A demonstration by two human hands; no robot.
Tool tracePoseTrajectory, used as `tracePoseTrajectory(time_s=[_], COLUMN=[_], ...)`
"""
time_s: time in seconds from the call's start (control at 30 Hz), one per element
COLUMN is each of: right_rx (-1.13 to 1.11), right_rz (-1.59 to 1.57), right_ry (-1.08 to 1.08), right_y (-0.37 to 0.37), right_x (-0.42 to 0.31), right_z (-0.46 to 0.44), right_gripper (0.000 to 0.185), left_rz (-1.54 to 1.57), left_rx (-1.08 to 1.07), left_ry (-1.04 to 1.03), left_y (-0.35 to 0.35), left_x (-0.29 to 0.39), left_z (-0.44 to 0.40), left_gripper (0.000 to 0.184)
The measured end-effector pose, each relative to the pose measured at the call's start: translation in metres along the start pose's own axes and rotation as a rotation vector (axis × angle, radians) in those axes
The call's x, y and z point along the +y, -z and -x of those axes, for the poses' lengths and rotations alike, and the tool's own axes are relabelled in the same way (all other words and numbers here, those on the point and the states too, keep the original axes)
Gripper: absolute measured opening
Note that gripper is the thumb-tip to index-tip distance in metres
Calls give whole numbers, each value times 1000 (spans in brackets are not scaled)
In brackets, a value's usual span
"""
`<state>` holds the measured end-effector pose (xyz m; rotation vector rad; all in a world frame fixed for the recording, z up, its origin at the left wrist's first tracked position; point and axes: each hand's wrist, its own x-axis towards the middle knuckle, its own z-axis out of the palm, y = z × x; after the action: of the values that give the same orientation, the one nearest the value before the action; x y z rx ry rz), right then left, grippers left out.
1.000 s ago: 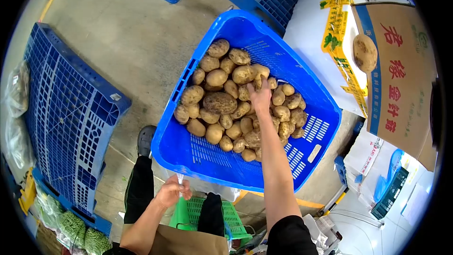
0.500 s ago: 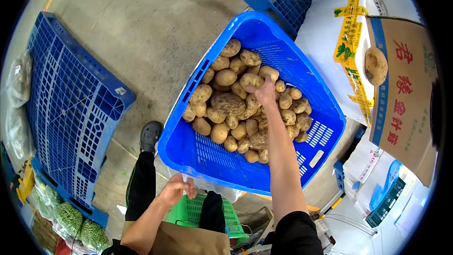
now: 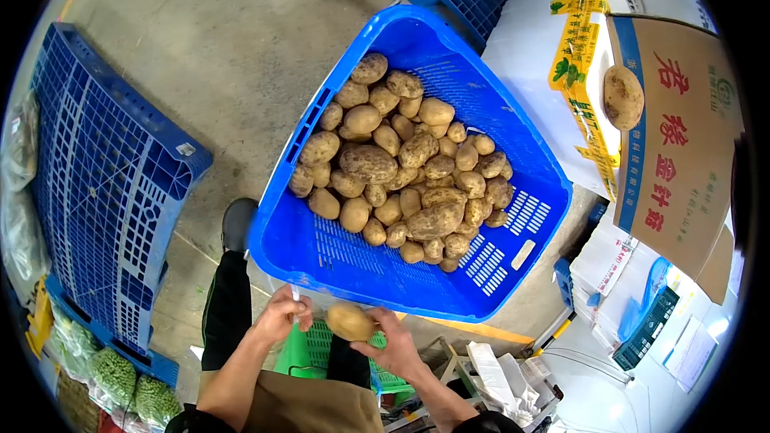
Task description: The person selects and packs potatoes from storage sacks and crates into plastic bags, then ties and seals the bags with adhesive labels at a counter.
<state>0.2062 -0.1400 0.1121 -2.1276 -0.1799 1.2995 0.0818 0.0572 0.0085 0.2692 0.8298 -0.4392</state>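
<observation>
My right hand (image 3: 395, 345) grips a brown potato (image 3: 350, 321) just outside the near edge of a large blue crate (image 3: 529, 140). Close by on its left, my left hand (image 3: 278, 317) is closed with the fingers pinching a clear plastic bag (image 3: 318, 300), which is only partly visible beneath the potato. A heap of potatoes (image 3: 369, 164) of mixed sizes, some with dark soil, fills the middle of the crate. The crate's near right corner shows bare slotted plastic.
Blue pallets (image 3: 108, 168) stand at the left and behind the crate. To the right are a white foam box (image 3: 529, 48) and a cardboard box (image 3: 670, 136), with a lone potato (image 3: 623, 97) against it. A green basket (image 3: 317, 345) sits below my hands.
My right hand has come out of the crate with a potato, toward me and beside my left hand. The left hand keeps its pinch. The whole view has shifted slightly.
</observation>
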Motion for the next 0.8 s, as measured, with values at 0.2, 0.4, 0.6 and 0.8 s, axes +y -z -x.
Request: tracePoseTrajectory(time_s=[0.2, 0.4, 0.6, 0.8], right_rx=[338, 511, 371, 591], right_rz=[199, 109, 218, 552], right_ry=[352, 236, 271, 528], right_y=[44, 66, 53, 20], right_x=[-16, 3, -16, 24], right_z=[-88, -258, -339, -317], right_gripper=[35, 38, 48, 61], left_rz=[-8, 14, 55, 2], left_rx=[14, 51, 56, 83], left_ry=[1, 1, -11, -13], left_y=[3, 14, -1, -2], left_x=[2, 7, 15, 15], left_z=[0, 0, 0, -1], left_gripper=[18, 16, 20, 17])
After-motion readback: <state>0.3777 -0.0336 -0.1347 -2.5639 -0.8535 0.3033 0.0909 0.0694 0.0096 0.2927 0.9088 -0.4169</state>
